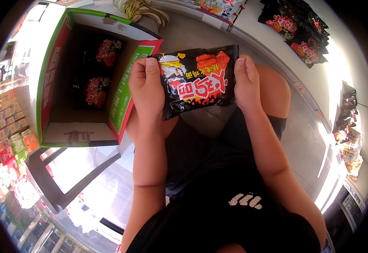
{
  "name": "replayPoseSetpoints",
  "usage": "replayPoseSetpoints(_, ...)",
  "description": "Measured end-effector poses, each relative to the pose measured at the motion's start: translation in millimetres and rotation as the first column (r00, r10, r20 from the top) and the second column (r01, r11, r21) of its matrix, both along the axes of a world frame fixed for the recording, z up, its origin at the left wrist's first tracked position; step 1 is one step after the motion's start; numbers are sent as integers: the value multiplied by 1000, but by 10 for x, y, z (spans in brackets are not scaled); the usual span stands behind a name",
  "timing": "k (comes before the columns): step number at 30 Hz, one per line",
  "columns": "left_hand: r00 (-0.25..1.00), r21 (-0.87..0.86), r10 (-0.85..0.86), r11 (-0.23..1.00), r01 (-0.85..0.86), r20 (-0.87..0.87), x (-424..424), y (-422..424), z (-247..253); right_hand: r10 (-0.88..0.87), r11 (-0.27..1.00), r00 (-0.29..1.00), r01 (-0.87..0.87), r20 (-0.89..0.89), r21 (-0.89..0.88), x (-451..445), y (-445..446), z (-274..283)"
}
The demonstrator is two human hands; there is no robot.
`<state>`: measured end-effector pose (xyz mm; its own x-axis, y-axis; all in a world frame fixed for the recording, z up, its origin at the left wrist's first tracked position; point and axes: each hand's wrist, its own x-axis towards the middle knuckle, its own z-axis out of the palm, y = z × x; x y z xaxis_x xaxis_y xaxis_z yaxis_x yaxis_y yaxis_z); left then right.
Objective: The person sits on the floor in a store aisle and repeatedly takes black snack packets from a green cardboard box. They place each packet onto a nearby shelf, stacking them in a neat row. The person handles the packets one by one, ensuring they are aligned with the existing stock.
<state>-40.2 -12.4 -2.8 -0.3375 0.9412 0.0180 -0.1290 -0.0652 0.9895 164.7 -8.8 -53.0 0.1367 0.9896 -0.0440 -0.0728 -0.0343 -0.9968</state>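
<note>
My left hand [147, 80] and my right hand [246, 80] grip opposite ends of a black instant-noodle packet [199, 79] with red, white and yellow printing. It is held up above my lap, its printed face towards me and its lettering upside down in my view. Left of my left hand, an open cardboard carton [82, 130] with green and red edges holds more black packets [97, 91] deep inside. The carton's near flank partly adjoins my left wrist. Whether it touches cannot be told.
A white shelf [250, 19] curves along the right, bearing a pile of black packets [298, 34] and, farther down, a row of snack packets [347, 126]. A grey frame [60, 193] stands below the carton. A shoe [146, 14] rests on the tiled floor [184, 28] beyond.
</note>
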Motion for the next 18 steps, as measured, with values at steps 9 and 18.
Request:
replayPoseSetpoints(9, 997, 46, -39, 998, 43, -71, -18, -23, -50, -44, 988, 876, -33, -480, -152, -49, -19, 319)
replayPoseSetpoints(18, 990, 127, -103, 985, 114, -92, -32, -90, 12, 239, 950, 843, -307, -482, -66, 54, 6, 386)
